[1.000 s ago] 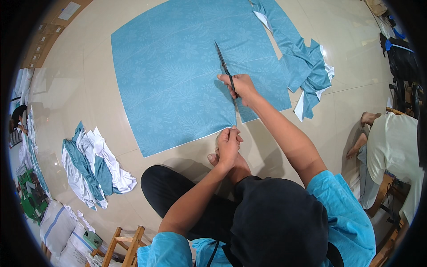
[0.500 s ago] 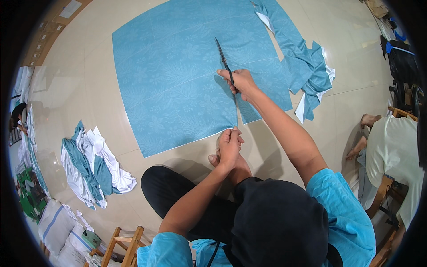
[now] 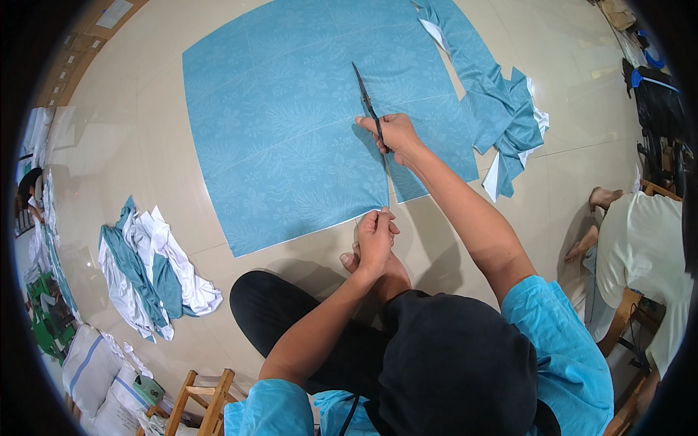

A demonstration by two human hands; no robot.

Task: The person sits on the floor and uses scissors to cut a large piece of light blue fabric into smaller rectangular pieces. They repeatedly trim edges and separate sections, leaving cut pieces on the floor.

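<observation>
A large sheet of teal patterned fabric (image 3: pixel 283 123) lies spread on the tiled floor, its underside white along the near edge. My right hand (image 3: pixel 395 136) is closed round the handles of dark scissors (image 3: pixel 366 97), whose blades point away from me over the sheet. Behind the scissors a slit runs back to the near edge and parts a strip on the right. My left hand (image 3: pixel 375 234) pinches the corner of the fabric at the near end of this slit, close to my bare foot (image 3: pixel 392 276).
Crumpled teal and white offcuts (image 3: pixel 509 120) lie along the sheet's right side. A pile of teal and white cloth (image 3: pixel 156 269) sits on the floor at left. Another person (image 3: pixel 640 247) is at the right edge. A wooden stool (image 3: pixel 200 400) and white sacks (image 3: pixel 91 363) stand lower left.
</observation>
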